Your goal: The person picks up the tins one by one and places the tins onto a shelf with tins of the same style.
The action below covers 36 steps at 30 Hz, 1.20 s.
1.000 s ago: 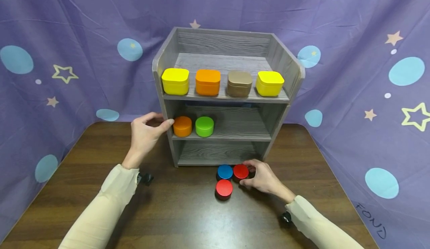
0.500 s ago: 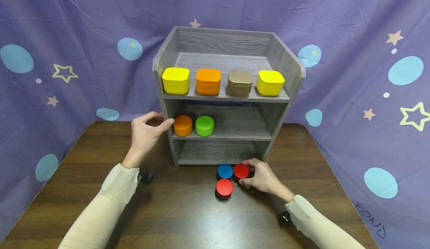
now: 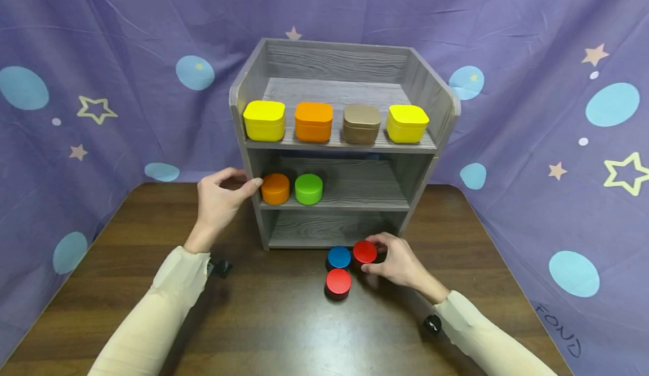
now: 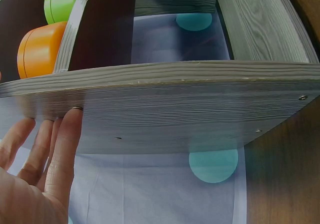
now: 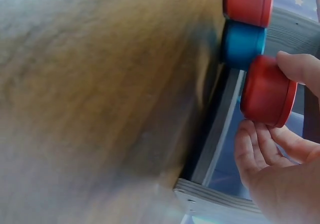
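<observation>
My right hand [image 3: 398,260] pinches a round red tin [image 3: 364,251] between thumb and fingers. In the right wrist view this red tin [image 5: 267,91] tilts a little and appears raised off the table, beside a blue tin [image 5: 243,44]. On the table stand the blue tin [image 3: 338,257] and another red tin [image 3: 338,283]. My left hand [image 3: 220,204] holds the left side panel of a grey wooden shelf [image 3: 334,208], thumb at its front edge. In the left wrist view its fingertips press the panel's outer face [image 4: 150,114].
An orange round tin [image 3: 275,189] and a green one [image 3: 309,189] stand on the middle shelf. Along the top sit two yellow boxes [image 3: 265,121], an orange box [image 3: 314,122] and a brown box [image 3: 361,124]. A purple curtain [image 3: 334,4] hangs behind the brown table [image 3: 284,331].
My right hand has risen slightly with the red tin, lifting it away from its place beside the blue tin. The left hand stays on the shelf's side.
</observation>
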Motion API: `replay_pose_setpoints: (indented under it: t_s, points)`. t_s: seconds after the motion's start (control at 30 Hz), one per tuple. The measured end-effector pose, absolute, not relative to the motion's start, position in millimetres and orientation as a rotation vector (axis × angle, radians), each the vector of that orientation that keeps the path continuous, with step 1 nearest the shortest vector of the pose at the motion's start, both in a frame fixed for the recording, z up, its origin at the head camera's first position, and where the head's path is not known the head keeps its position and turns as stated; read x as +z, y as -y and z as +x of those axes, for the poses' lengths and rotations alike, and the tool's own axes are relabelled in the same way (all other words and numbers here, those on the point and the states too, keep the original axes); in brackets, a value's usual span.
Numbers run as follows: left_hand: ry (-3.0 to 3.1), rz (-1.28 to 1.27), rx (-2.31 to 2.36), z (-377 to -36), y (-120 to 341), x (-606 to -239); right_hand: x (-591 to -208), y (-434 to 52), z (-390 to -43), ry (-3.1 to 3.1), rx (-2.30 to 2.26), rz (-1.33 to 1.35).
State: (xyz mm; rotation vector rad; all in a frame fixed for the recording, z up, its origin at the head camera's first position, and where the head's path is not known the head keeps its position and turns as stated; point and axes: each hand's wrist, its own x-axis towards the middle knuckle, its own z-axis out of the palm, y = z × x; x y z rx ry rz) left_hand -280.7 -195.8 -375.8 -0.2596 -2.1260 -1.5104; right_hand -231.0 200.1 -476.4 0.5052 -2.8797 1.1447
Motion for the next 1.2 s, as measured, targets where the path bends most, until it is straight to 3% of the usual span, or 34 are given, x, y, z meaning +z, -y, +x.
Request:
replay_pose_setpoints:
  t_s: [1.2]
  points:
    - [2.107,-0.273,-1.508,-280.9,195.2,-377.0,-387.4,-178.4,-216.2,2.700,1.153,0.760]
